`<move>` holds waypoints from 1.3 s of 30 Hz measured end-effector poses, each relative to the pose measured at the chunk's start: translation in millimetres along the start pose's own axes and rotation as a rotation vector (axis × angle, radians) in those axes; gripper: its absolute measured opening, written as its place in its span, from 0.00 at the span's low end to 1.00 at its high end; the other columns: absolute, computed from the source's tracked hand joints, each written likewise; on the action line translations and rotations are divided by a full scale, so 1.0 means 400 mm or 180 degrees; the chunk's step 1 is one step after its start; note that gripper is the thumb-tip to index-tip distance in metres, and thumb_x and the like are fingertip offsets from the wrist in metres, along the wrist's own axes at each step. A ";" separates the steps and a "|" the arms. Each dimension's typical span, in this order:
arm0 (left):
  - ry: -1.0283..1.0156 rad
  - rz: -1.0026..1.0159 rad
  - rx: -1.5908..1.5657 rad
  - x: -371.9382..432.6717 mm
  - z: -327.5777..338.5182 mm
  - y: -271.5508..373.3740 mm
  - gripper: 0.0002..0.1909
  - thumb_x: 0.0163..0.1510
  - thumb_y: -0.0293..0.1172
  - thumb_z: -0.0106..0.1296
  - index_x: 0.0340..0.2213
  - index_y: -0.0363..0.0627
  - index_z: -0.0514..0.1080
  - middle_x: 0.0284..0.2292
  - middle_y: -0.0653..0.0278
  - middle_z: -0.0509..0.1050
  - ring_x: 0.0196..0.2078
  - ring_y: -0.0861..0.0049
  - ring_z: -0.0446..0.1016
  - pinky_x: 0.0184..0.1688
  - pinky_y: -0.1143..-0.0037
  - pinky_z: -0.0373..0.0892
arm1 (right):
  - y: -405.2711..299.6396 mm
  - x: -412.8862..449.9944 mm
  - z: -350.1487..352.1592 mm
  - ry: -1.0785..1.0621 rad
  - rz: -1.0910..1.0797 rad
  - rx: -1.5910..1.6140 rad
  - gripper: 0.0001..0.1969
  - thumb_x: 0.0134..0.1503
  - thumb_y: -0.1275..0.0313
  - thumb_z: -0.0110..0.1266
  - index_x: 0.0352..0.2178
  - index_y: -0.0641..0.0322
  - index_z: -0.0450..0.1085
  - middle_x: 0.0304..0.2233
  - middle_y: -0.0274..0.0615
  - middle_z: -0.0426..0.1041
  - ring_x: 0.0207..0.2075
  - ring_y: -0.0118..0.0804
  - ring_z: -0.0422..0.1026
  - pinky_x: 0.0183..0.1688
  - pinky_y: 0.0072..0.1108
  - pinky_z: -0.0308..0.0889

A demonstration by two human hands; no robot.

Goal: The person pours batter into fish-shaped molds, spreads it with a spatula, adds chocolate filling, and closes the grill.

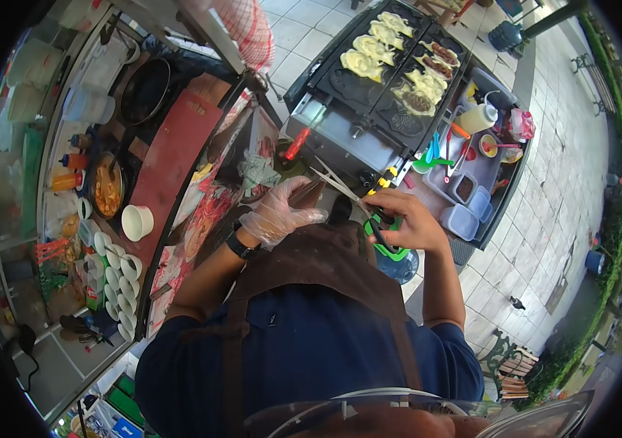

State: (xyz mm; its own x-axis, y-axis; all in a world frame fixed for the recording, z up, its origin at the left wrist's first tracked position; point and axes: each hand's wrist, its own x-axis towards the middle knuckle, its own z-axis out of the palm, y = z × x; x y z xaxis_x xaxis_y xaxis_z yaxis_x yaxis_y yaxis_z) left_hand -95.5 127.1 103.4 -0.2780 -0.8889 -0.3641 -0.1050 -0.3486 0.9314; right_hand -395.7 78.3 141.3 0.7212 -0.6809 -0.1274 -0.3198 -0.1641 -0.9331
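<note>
My right hand, bare, grips a pair of scissors by their black handles. The blades are parted and point up and left toward my left hand. That hand wears a clear plastic glove and holds a thin brown piece, perhaps a packet or sheet; the fingers hide part of it. Ahead stands a griddle with fish-shaped moulds. Pale yellow batter fills several moulds, and a dark brown filling lies on some of it. A red-handled tool rests at the griddle's near side.
At right, a tray holds a squeeze bottle, utensils and plastic tubs. The left counter carries a red board, a black frying pan, a pan of orange food in sauce and several paper cups. A cloth hangs nearby.
</note>
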 end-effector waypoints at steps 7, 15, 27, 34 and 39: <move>0.0273 0.0033 0.0213 -0.103 -0.070 -0.061 0.24 0.47 0.30 0.67 0.45 0.40 0.70 0.38 0.68 0.74 0.41 0.85 0.71 0.47 0.78 0.68 | -0.031 0.080 0.078 -0.0334 -0.0021 -0.0004 0.31 0.44 0.68 0.71 0.51 0.65 0.71 0.40 0.42 0.72 0.36 0.33 0.72 0.33 0.21 0.69; 0.0455 -0.0032 0.0289 -0.183 -0.105 -0.076 0.28 0.47 0.34 0.67 0.48 0.38 0.69 0.40 0.65 0.75 0.43 0.81 0.71 0.49 0.76 0.68 | -0.047 0.124 0.139 -0.0541 -0.0224 0.0071 0.31 0.44 0.68 0.71 0.51 0.67 0.71 0.39 0.44 0.72 0.35 0.33 0.72 0.32 0.23 0.69; 0.0237 -0.0884 0.0704 -0.272 -0.162 -0.218 0.31 0.45 0.45 0.68 0.46 0.39 0.72 0.38 0.63 0.76 0.41 0.78 0.74 0.47 0.73 0.70 | 0.087 0.127 0.275 -0.0988 -0.0147 0.0280 0.27 0.50 0.69 0.66 0.51 0.68 0.69 0.41 0.46 0.73 0.28 0.33 0.75 0.27 0.22 0.69; -0.0076 -0.0687 0.1969 -0.380 -0.261 -0.531 0.27 0.37 0.35 0.68 0.41 0.42 0.73 0.36 0.52 0.75 0.41 0.57 0.75 0.45 0.66 0.71 | 0.066 -0.004 0.058 -0.0595 0.0178 0.1100 0.21 0.58 0.79 0.48 0.54 0.66 0.66 0.43 0.44 0.74 0.26 0.30 0.79 0.25 0.18 0.75; -0.0233 -0.0907 0.1369 -0.250 -0.252 -0.422 0.24 0.40 0.30 0.69 0.39 0.41 0.71 0.36 0.62 0.74 0.41 0.71 0.75 0.44 0.71 0.71 | 0.230 -0.117 -0.222 0.2567 0.1426 0.1248 0.18 0.64 0.68 0.52 0.52 0.66 0.66 0.36 0.40 0.77 0.24 0.26 0.75 0.17 0.15 0.63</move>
State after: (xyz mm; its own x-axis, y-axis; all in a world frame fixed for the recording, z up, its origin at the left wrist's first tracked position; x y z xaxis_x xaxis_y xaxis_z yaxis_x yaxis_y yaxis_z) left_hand 46.3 245.0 -17.8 -0.2457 -0.7480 -0.6165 -0.5648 -0.4064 0.7182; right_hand -513.3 31.5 91.5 -0.0949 -0.9266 -0.3639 -0.1299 0.3740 -0.9183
